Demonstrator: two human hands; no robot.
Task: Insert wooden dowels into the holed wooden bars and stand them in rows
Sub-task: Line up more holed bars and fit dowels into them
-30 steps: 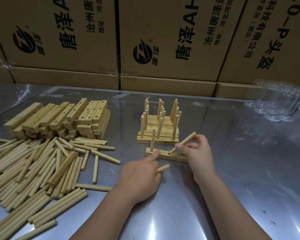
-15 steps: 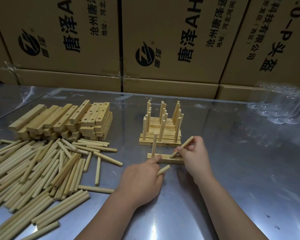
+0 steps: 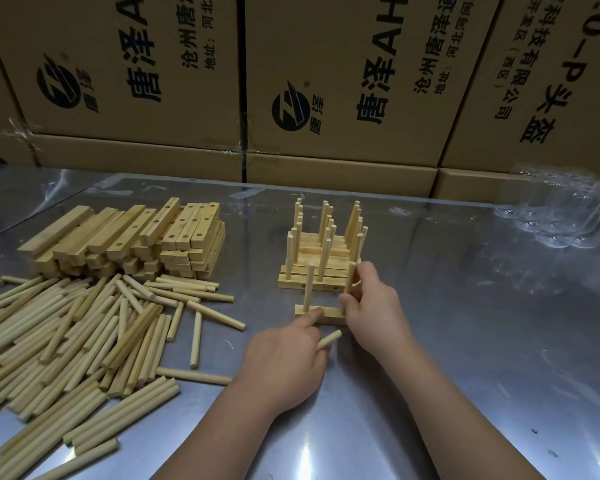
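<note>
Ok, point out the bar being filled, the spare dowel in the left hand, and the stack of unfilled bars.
bar being filled [image 3: 330, 316]: head view, its bare right half.
spare dowel [image 3: 330, 339]: head view, its exposed end.
stack of unfilled bars [image 3: 191, 226]: head view, a holed top bar.

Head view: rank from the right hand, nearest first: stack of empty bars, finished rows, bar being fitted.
1. Bar being fitted, at the right hand.
2. Finished rows, just behind it.
3. Stack of empty bars, far left.
</note>
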